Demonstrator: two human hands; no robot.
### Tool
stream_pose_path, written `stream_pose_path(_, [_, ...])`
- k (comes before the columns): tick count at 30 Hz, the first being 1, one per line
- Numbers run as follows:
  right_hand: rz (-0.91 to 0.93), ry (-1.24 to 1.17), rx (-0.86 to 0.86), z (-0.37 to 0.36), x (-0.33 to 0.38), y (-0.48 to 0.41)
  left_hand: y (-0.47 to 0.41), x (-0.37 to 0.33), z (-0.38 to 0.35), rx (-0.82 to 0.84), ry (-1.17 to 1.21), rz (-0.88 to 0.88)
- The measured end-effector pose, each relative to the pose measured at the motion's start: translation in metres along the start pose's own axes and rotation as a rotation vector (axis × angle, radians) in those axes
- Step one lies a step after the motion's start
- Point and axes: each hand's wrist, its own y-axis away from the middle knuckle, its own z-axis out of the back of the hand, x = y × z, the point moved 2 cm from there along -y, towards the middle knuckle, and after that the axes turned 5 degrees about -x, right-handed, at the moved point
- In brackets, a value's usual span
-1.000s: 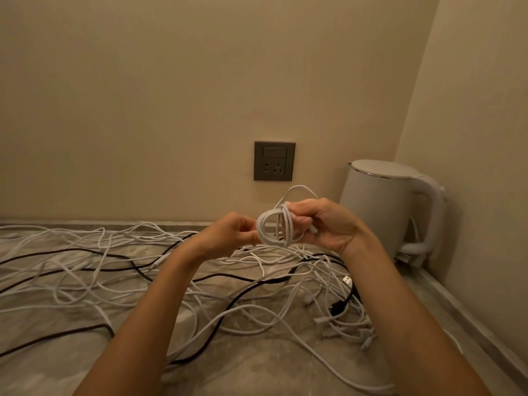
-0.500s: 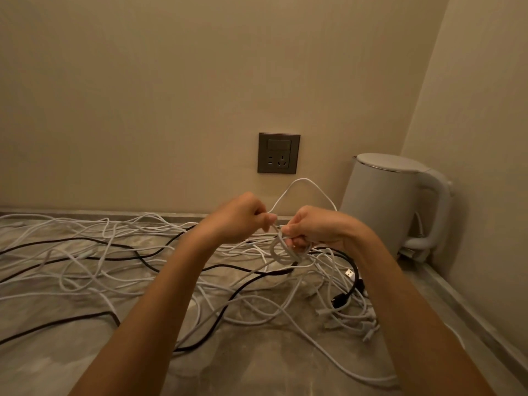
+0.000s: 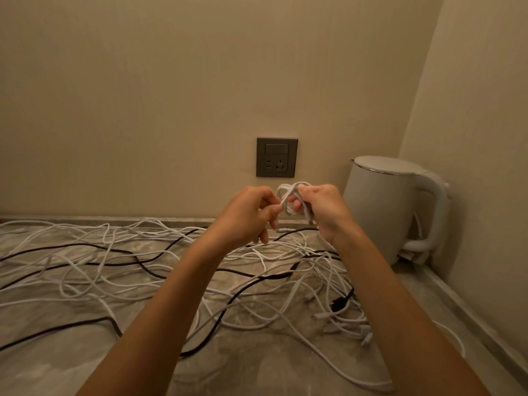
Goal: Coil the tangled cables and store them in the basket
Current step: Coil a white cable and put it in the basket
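Centre frame: a white coil point(image 3: 283, 194) is gripped by the right hand point(image 3: 324, 208), its strand pinched by the left hand point(image 3: 247, 217). Tangled cables point(image 3: 300, 252) are spread over the marbled desk point(image 3: 71, 367) below; a kettle point(image 3: 383, 210) is tucked in the right corner, beside a grey wall socket point(image 3: 276, 157).

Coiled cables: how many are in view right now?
1: a small white coil gripped by the right hand, with the left hand pinching its strand. Others may be hidden; no basket shows.
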Motion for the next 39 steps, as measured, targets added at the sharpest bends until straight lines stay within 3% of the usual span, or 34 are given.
stream_pose_path(9, [-0.217,-0.649,0.037,0.002,0.003,-0.005,-0.003,0.011,-0.001,0.073,-0.015,0.037])
stream_pose_path(14, [-0.326,-0.884,0.107,0.008,0.004,-0.005,-0.005,0.018,0.001,-0.017,-0.036,0.001])
stream_pose_path(19, [-0.418,-0.946,0.163,0.007,0.004,-0.002,-0.005,0.017,0.0,-0.166,-0.106,-0.104])
stream_pose_path(26, [-0.621,-1.024,0.333,-0.001,-0.004,0.006,-0.004,0.01,-0.003,-0.205,-0.096,-0.285])
stream_pose_path(32, [-0.689,-1.137,0.49,-0.01,-0.015,0.007,-0.003,0.005,0.0,-0.223,-0.211,-0.388])
stream_pose_path(39, [-0.505,-0.642,0.415,-0.021,-0.018,0.009,-0.003,0.001,0.006,-0.186,-0.309,-0.29])
